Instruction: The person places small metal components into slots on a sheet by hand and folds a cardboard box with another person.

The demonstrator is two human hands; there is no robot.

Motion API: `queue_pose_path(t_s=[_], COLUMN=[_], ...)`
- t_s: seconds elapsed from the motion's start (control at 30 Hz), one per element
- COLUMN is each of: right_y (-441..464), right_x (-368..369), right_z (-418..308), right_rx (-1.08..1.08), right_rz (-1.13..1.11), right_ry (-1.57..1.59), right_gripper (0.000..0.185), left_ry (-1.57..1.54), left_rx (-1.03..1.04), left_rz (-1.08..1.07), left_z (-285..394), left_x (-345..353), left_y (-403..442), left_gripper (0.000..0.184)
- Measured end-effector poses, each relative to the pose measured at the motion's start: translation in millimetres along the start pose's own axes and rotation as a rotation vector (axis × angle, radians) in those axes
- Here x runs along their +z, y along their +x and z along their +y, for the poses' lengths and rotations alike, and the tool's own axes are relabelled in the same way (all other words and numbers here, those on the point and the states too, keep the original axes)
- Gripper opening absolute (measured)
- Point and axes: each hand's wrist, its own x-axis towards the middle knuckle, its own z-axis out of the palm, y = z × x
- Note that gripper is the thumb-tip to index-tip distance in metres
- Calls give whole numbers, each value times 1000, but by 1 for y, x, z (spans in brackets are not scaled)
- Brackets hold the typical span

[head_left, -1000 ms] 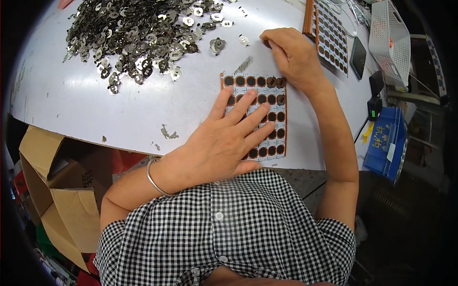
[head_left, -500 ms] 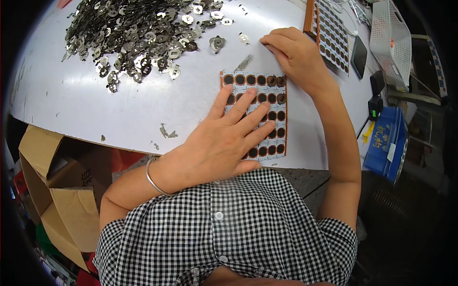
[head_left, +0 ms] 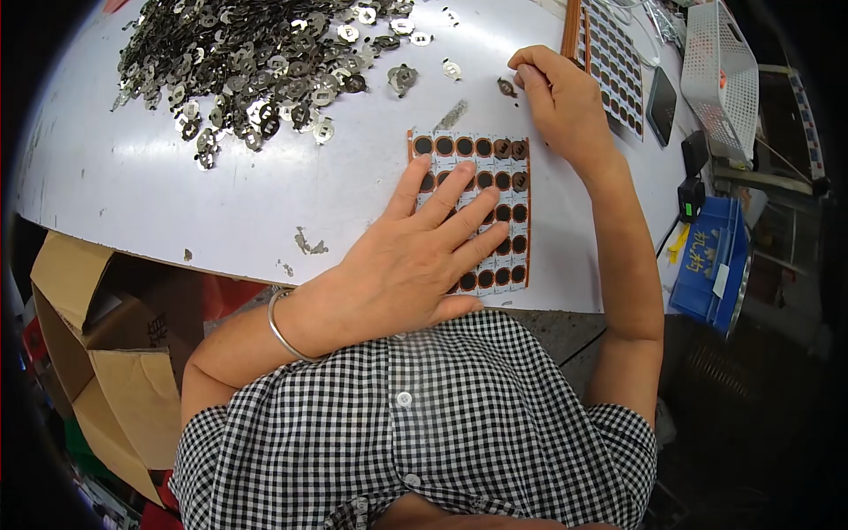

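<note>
My left hand [head_left: 402,252] lies flat with spread fingers on a circuit board panel [head_left: 528,265], covering much of its left and middle part. Rows of black round pads with orange rims show on the panel, and a few at its upper right carry dark metal clips [head_left: 503,148]. Beyond the panel's upper right corner is my right hand [head_left: 565,102], its fingers curled and thumb drawn in. Anything in that pinch is hidden. A single dark metal clip [head_left: 507,87] lies on the table just left of those fingertips.
A large heap of shiny metal clips [head_left: 256,62] covers the table's far left. At the right are stacked panels [head_left: 618,71], a phone [head_left: 661,106], a white perforated basket [head_left: 720,79] and a blue bin [head_left: 707,265]. An open cardboard box [head_left: 132,389] stands below the left edge.
My right hand has shifted right and slightly away from me, and the single dark clip by its fingertips now shows. My left hand stays on the panel.
</note>
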Motion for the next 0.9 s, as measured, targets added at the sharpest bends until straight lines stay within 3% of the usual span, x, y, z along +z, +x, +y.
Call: queue_pose_path(t_s=[0.17,0.27,0.37,0.57,0.67,0.77,0.9], right_y=[8,3,-8,-5,-2,-14,-29], right_x=[1,-13,-25,-9,-4,-19,-29], right_z=[5,-9,-13,7,6,-23,-32], right_rx=[178,131,-140,-361,-304,167,340], right_rz=[17,-44,-124,-101,-57,-127,-361], right_ry=[16,-14,-52,-125,-87,200,531], right_gripper=[21,21,20,19,14,12,16], left_ry=[6,3,7,15,7,-1,-5], left_rx=[4,2,-2,-2,-4,-10,-10], left_rz=[-5,-4,-9,-14,-16,-10,-13], left_z=[0,-1,0,1,1,0,0], left_x=[0,1,0,-3,-2,-1,-2], left_y=[0,0,0,1,1,0,1], left_gripper=[73,73,74,73,73,72,71])
